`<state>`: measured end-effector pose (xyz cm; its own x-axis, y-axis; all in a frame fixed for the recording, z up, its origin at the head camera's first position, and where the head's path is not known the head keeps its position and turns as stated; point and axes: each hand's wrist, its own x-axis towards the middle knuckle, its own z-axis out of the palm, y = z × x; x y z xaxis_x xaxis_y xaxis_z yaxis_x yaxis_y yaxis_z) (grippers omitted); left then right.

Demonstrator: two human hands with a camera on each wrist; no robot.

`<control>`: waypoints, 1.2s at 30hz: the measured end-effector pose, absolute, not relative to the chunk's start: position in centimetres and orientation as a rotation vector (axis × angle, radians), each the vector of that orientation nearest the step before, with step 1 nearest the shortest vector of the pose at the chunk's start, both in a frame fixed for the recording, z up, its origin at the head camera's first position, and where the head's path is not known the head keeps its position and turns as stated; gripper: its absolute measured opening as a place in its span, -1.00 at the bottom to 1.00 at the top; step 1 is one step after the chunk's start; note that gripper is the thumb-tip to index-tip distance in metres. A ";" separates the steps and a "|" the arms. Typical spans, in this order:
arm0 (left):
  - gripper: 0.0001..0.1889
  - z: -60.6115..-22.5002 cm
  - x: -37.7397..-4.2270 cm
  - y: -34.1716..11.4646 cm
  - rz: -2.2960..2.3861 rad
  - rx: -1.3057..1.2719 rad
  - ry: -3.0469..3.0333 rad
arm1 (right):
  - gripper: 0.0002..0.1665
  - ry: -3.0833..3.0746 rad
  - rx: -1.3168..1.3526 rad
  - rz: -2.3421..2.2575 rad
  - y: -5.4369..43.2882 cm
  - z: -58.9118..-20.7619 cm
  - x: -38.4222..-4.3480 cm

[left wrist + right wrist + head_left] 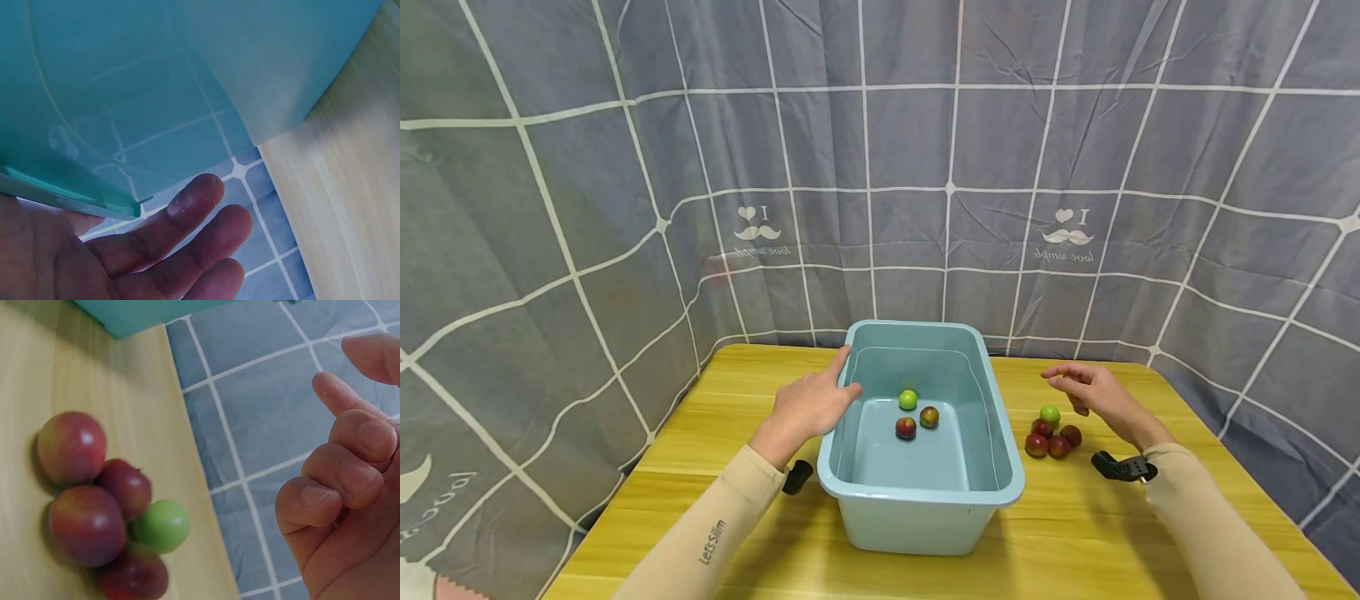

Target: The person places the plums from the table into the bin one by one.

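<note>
A light-blue plastic tub [921, 497] stands on the table. On its floor lie a green fruit [907, 400] and two small round red fruits [906, 428]. My left hand [814, 403] rests over the tub's left rim, thumb on the inner side; in the left wrist view several fingers [199, 199] extend loosely outside. To the tub's right, a cluster of small dark-red round fruits [1059, 447] with one green fruit [162, 526] lies on the wood. Just above and behind this cluster hovers my right hand [1108, 402], fingers partly bent, holding nothing.
The yellow wooden table [730, 392] reaches to a grey curtain [910, 142] with white grid lines, which hangs at the back and both sides. Each wrist carries a black strap device [1122, 467]. The tub's high walls stand between the two hands.
</note>
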<state>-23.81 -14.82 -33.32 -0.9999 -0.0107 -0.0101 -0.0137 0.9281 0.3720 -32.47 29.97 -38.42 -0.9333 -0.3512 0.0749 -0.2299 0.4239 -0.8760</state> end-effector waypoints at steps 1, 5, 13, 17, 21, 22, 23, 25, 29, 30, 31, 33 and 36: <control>-0.22 -33.3 -23.8 -14.8 0.595 -0.019 3.077 | -0.48 2.548 -0.514 -1.547 30.1 -38.7 -32.5; -0.22 -33.3 -23.7 -14.9 0.598 -0.022 3.081 | -0.47 2.532 -0.496 -1.580 30.6 -39.7 -32.6; -0.22 -33.2 -23.6 -14.8 0.609 -0.022 3.076 | -0.56 2.412 -0.440 -1.724 31.9 -41.6 -32.5; -0.22 -33.3 -23.6 -14.8 0.605 -0.022 3.078 | -0.70 2.323 -0.402 -1.814 32.7 -42.9 -32.4; -0.22 -33.3 -23.6 -14.8 0.602 -0.025 3.077 | -0.75 2.282 -0.372 -1.862 33.4 -43.9 -32.3; -0.23 -33.3 -23.7 -14.8 0.601 -0.026 3.078 | -0.74 2.279 -0.367 -1.872 33.5 -44.1 -32.3; -0.22 -33.3 -23.7 -14.9 0.602 -0.024 3.077 | -0.73 2.279 -0.366 -1.879 33.6 -44.3 -32.3; -0.22 -33.4 -23.7 -14.9 0.595 -0.028 3.081 | -0.66 2.286 -0.365 -1.879 33.8 -44.6 -32.3; -0.22 -33.4 -23.8 -14.9 0.581 -0.019 3.099 | -0.62 2.292 -0.343 -1.871 34.2 -45.2 -32.2; -0.22 -33.4 -23.8 -14.9 0.575 -0.020 3.105 | -0.62 2.287 -0.337 -1.867 34.3 -45.3 -32.2; -0.22 -33.4 -23.8 -14.9 0.571 -0.018 3.109 | -0.61 2.280 -0.331 -1.866 34.4 -45.5 -32.2; -0.22 -33.5 -23.9 -14.9 0.563 -0.016 3.118 | -0.58 2.274 -0.312 -1.859 34.5 -45.7 -32.2; -0.22 -33.5 -24.0 -14.9 0.565 -0.018 3.112 | -0.51 2.283 -0.270 -1.826 34.8 -46.0 -32.3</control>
<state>-23.98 -14.92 -33.53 -0.9997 -0.0151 0.0191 -0.0074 0.9361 0.3517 -32.25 34.78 -46.03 -0.9621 -0.2688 -0.0459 -0.0143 0.2177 -0.9759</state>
